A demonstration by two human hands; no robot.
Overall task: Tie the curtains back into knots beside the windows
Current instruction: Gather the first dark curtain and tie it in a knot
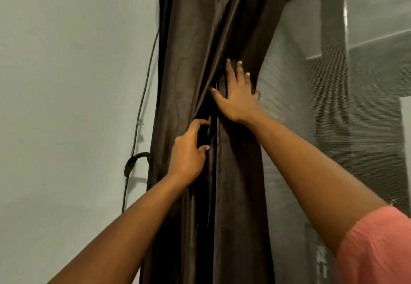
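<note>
**Both hands on the dark curtain beside the screened window**

The dark brown satin curtain (200,61) hangs gathered in long vertical folds down the middle of the frame, from the top edge to the bottom, not knotted. My right hand (238,97) lies flat against it a little above centre, fingers straight and spread, pointing up, the thumb stretched out to the left across a fold. My little finger reaches round the curtain's right edge, so I cannot tell whether it touches cloth there. The hand grips nothing; it only presses the fabric.

My left hand (189,152) is lower and to the left, just under the right one. Its fingers are curled into a deep dark fold, the forefinger hooked over the top and the thumb below; it seems to pinch the pleat, though the shadow hides the actual contact.

At the lower right corner of the frame my salmon-pink short sleeve (375,246) shows on the right arm.

To the right of the curtain, filling the right side of the frame, is a grey mesh window screen (333,105), touching the curtain's edge. On the left is a pale green painted wall (66,83), and a thin dark cable (142,97) runs down it just beside the curtain, curving into a loop at middle left.
</note>
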